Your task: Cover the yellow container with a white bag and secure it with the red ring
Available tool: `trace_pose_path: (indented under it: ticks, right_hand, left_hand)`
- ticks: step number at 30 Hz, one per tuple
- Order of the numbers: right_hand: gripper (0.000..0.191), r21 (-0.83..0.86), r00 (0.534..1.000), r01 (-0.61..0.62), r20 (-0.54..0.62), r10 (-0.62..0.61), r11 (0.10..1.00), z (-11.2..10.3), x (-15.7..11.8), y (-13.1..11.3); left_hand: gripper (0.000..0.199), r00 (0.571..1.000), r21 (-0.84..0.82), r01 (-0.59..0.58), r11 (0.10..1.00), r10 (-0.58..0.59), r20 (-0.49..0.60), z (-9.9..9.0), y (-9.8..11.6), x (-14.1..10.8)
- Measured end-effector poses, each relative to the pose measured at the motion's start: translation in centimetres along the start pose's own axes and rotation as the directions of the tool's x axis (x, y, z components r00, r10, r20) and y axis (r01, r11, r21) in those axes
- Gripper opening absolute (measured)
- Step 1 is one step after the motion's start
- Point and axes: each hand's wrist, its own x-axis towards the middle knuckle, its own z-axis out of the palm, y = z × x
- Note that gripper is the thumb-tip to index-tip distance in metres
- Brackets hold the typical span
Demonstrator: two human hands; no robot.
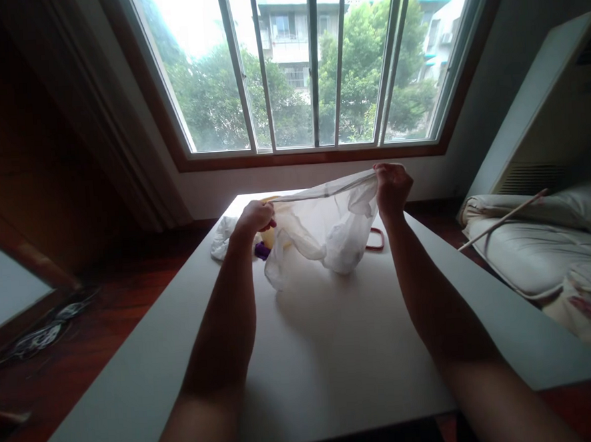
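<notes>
A thin white plastic bag (349, 238) is stretched between my two hands above the far half of the white table (344, 358). My left hand (256, 218) is closed on the left end of its edge. Higher up, my right hand (393, 183) grips the right end, so the edge slopes upward to the right. The bag's lower part sags and bulges near the tabletop; whether anything is inside I cannot tell. Behind my left hand lie a crumpled white bag (221, 237), a purple item (262, 250) and something yellow, partly hidden.
A red-rimmed frame-like item (375, 239) lies on the table behind the bag. Beyond the far edge is a wall with a window (311, 80). A padded cream sofa (542, 246) with a thin stick across it stands right. Cables (47, 333) lie on the floor at left.
</notes>
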Motion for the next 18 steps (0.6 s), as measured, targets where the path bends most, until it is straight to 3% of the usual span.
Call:
trace_pose_path:
  ticks: [2,5,8,11,14,18]
  right_hand:
    - [0.019,-0.012,0.999,0.008,0.032,-0.008,1.000,-0.1,-0.1,0.0]
    - [0.017,-0.013,0.995,-0.014,0.103,0.015,1.000,0.1,-0.2,-0.1]
    - [0.017,0.006,0.984,-0.064,0.170,0.062,0.998,0.4,-0.6,-0.4]
    - [0.022,0.037,0.948,-0.121,0.301,0.105,0.992,0.6,-1.3,-1.1]
    - [0.033,0.051,0.845,-0.132,0.528,0.085,0.990,0.4,-2.1,-2.3]
    - [0.053,0.068,0.631,-0.040,0.775,-0.028,0.997,-0.1,-2.7,-4.0]
  left_hand:
    - [0.029,0.999,-0.184,-0.046,0.982,0.043,-0.016,-0.1,0.5,-0.4]
    - [0.025,0.992,-0.447,-0.123,0.886,0.104,-0.069,-0.2,1.2,-0.9]
    - [0.024,0.967,-0.503,-0.252,0.827,0.202,-0.152,-0.1,1.5,-1.0]
    - [0.027,0.908,-0.452,-0.417,0.789,0.351,-0.227,0.5,1.9,-0.9]
    - [0.032,0.818,-0.376,-0.574,0.728,0.523,-0.237,1.2,2.8,-1.5]
    - [0.034,0.638,-0.373,-0.739,0.561,0.761,-0.119,1.6,5.0,-4.4]
